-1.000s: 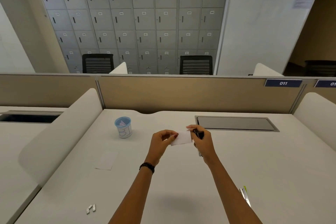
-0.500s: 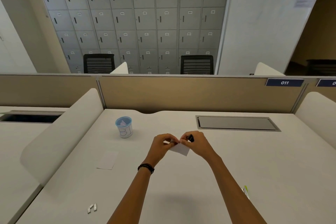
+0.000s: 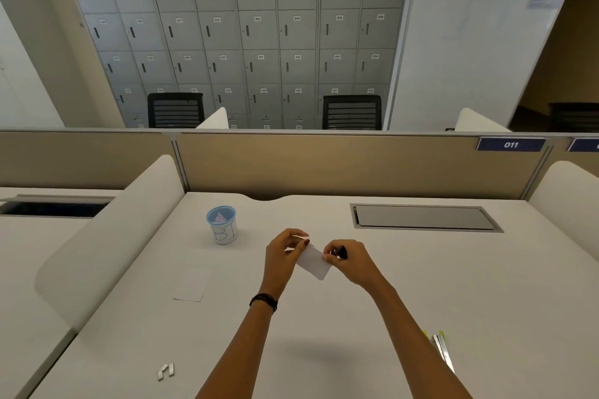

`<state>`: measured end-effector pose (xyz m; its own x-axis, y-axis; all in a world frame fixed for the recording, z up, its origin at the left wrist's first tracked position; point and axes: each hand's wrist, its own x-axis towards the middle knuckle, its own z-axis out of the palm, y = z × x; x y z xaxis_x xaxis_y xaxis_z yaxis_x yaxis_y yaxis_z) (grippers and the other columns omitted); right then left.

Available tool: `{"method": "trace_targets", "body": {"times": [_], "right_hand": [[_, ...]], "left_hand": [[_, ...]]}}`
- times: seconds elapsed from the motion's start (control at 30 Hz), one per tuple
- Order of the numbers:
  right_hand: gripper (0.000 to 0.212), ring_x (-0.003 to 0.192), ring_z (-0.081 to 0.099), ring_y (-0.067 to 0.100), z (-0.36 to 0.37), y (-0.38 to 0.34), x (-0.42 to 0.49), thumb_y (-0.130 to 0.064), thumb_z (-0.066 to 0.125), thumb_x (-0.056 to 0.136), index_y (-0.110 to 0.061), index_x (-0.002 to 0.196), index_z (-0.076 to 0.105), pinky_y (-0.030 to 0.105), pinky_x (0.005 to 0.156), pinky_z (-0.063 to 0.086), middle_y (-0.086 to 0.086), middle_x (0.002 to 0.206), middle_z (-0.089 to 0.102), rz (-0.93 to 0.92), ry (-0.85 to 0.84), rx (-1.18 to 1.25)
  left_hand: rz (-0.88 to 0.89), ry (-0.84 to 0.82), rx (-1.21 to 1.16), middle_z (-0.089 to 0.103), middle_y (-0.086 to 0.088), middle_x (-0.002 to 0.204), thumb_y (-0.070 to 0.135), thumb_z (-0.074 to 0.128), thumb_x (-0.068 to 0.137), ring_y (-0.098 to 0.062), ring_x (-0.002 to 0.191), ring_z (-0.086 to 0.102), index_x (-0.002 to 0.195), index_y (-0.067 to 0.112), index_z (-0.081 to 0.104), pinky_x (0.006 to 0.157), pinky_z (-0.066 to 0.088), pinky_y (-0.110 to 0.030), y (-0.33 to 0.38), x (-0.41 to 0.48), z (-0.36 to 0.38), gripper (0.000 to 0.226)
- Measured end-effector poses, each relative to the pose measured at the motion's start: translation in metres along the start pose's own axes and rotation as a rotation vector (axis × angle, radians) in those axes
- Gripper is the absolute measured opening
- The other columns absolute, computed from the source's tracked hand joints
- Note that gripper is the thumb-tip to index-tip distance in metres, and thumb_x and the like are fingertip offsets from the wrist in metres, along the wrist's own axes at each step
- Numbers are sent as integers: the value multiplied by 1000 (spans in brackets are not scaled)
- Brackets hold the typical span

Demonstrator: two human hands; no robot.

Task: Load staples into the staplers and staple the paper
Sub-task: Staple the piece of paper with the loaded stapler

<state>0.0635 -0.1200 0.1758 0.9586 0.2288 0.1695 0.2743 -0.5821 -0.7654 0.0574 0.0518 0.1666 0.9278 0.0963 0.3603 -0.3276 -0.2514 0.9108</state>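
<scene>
My hands have drawn together: left hand [image 3: 285, 256] pinches the paper [image 3: 313, 266], now tilted; right hand [image 3: 348, 261] grips the stapler [image 3: 342, 252] at its edge, seemingly ready to staple.

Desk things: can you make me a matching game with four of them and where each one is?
Things:
1. small white paper slip
2. blue-rimmed paper cup
3. loose silver staple strips
4. flat white paper sheet

Places:
A. near front left edge of the white desk
B. standing at the back, left of the hands
C. held between left hand and right hand
D. lying flat in front of the cup

Pairs: 1-C, 2-B, 3-A, 4-D
</scene>
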Motion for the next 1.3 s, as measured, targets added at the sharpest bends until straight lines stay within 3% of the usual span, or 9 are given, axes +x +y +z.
{"method": "trace_targets", "body": {"times": [0.1,0.2,0.43,0.6,0.73,0.83,0.9,1.17,1.3], "right_hand": [[6,65,52,5,5,-2,2,-14,65,84,-9,84,67,7,56,43,-1,77,62,45,153,122],[8,67,53,5,10,-2,4,-12,63,86,-5,87,66,6,59,41,-1,79,62,102,244,195],[23,55,48,11,16,6,-2,-31,55,91,-14,107,56,17,48,44,6,77,60,389,120,661],[38,63,51,16,8,24,-4,-49,30,95,-16,103,48,26,58,48,12,86,62,521,-29,1079],[38,83,61,17,7,33,-2,-44,39,94,-12,114,46,27,70,53,8,102,68,467,-59,845],[52,94,63,17,11,33,-1,-39,61,85,-20,127,38,26,73,51,5,107,69,401,-54,609],[55,96,64,20,15,32,1,-30,74,76,-16,122,46,22,75,51,4,106,68,333,9,493],[40,80,61,14,22,32,5,-21,81,68,-12,102,62,4,65,48,1,93,67,78,113,189],[36,72,61,6,24,30,7,-27,79,70,-19,101,63,13,67,52,-8,87,66,25,112,171]], "left_hand": [[-152,1,-137,65,-8,105,15,55,92,-17,88,65,105,12,56,66,56,-16,-3,-5,1,14],[-281,-54,-152,70,-19,97,19,57,90,-16,77,71,95,10,57,63,59,-23,-7,-11,6,10],[-312,-7,-128,67,-16,100,13,58,89,-27,87,70,85,4,56,67,60,-29,-12,-11,7,11],[-277,-18,-35,67,-19,95,10,57,90,-26,85,66,89,0,60,69,59,-27,-19,-4,0,10],[-240,-50,44,66,-19,98,9,57,90,-24,88,63,94,-4,63,72,58,-28,-22,0,0,15],[-227,-75,72,67,-19,97,11,57,90,-26,88,64,95,-3,64,72,58,-29,-24,2,3,16],[-222,-77,73,68,-17,97,11,57,90,-25,87,65,94,-1,64,67,57,-25,-25,3,5,15],[-194,-64,83,68,-15,98,12,57,90,-25,89,66,95,1,65,71,59,-32,-25,4,7,15],[-160,-74,100,69,-10,93,13,57,90,-24,86,65,93,4,66,72,59,-33,-23,4,7,12]]}}
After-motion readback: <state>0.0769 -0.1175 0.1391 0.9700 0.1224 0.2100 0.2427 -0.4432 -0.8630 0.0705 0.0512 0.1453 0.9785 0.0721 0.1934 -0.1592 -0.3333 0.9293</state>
